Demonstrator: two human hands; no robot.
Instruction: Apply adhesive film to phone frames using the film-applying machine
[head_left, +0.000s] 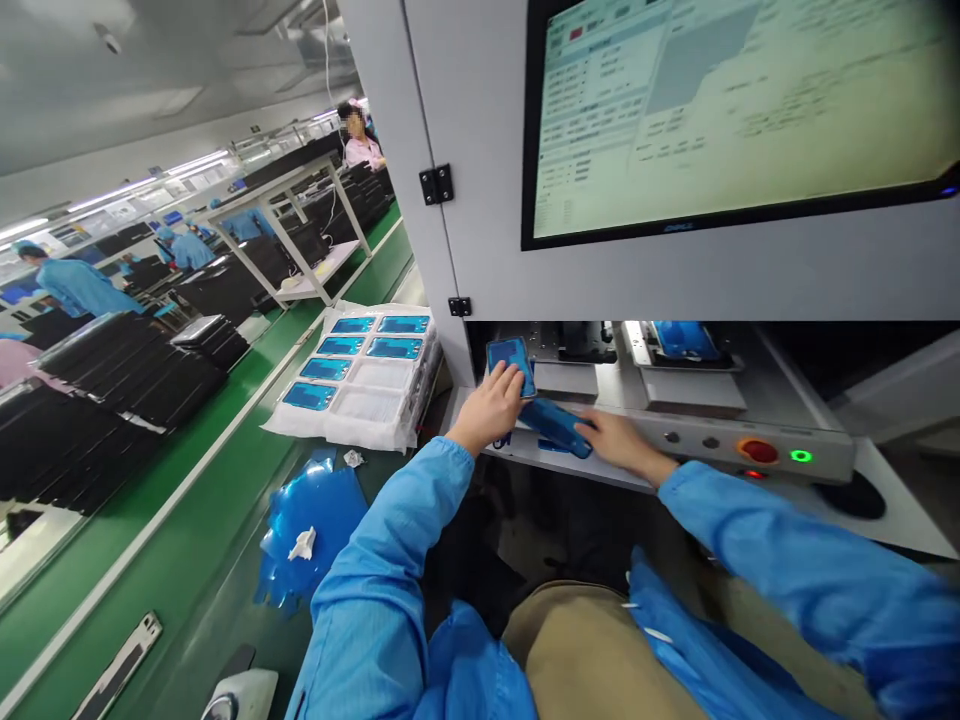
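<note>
My left hand [491,405] is closed on a blue-faced phone panel [511,352], tilted in front of the machine's opening. In my right hand [619,440] is the end of a blue film sheet [555,425], whose other end reaches under the panel. A white tray [409,425] to the left carries several blue panels [324,369] in its compartments; two compartments at its near right hold none. Inside the machine, a fixture [583,342] stands behind my hands, and another at its right bears a blue-covered piece [684,340].
A monitor [720,120] hangs above the opening. The machine's front edge has a red button [757,450] and a green-lit one [801,456]. Crumpled blue film [319,520] lies on the green bench at left. Black tray stacks [127,370] and several people are beyond.
</note>
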